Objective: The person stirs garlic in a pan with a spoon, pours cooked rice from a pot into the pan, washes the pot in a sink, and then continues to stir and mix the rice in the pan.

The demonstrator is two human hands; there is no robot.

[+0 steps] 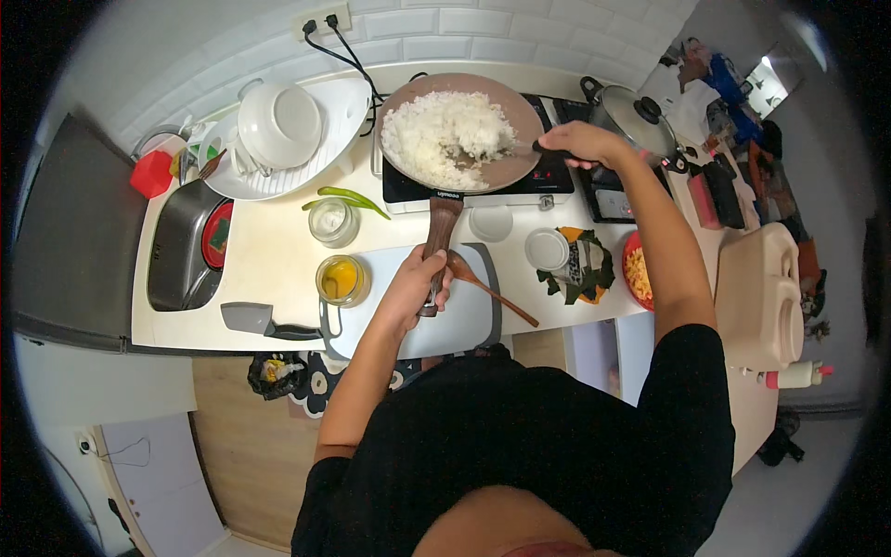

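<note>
A frying pan [511, 174] with a brown interior sits on the induction cooktop [557, 182]. White cooked rice [445, 129] covers most of its left and middle. My left hand [418, 282] grips the pan's dark wood-look handle [443, 219], which points toward me. In my right hand [588, 145] is the black handle of a turner [523, 149]; its blade reaches into the rice at the pan's right side and is partly hidden there. Below the pan handle, a wooden spoon [491, 290] lies across the right edge of the cutting board [390, 334].
Left of the board are a cleaver [254, 319], a jar of yellow liquid [341, 280], another glass jar [333, 223] and green chillies [348, 196]. A dish rack [306, 181] stands behind the sink [167, 278]. Rightward are a lidded pot [630, 115], a red bowl [632, 244] and a jug [759, 299].
</note>
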